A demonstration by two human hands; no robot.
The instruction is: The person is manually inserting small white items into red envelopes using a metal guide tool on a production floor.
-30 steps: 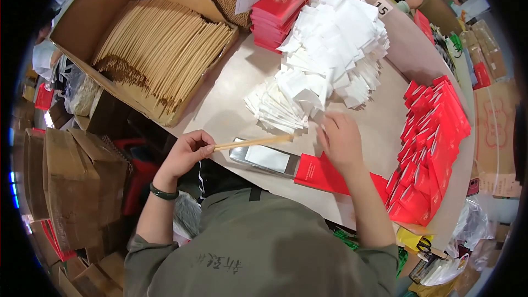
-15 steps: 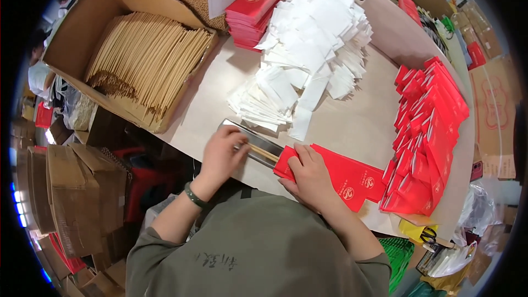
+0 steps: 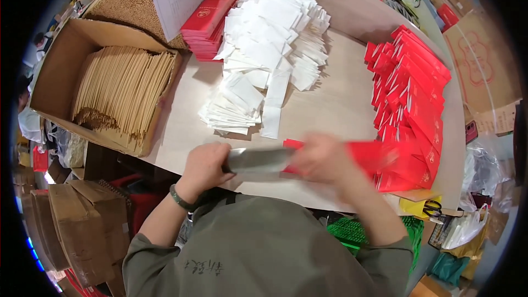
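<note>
Just right of the left hand (image 3: 207, 168), which clamps its near end, sits the metal holder (image 3: 257, 161), far end reaching red sleeves (image 3: 364, 154) by the blurred right hand (image 3: 322, 158), grip untellable from here, likely mid sleeve-filling, next move wanting a steady holder.

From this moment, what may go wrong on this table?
The metal tray, held in the left hand, might knock the loose white packets just beyond it. The overlapping red sleeves might slide if the right hand, blurred in this view, bumps them.
</note>
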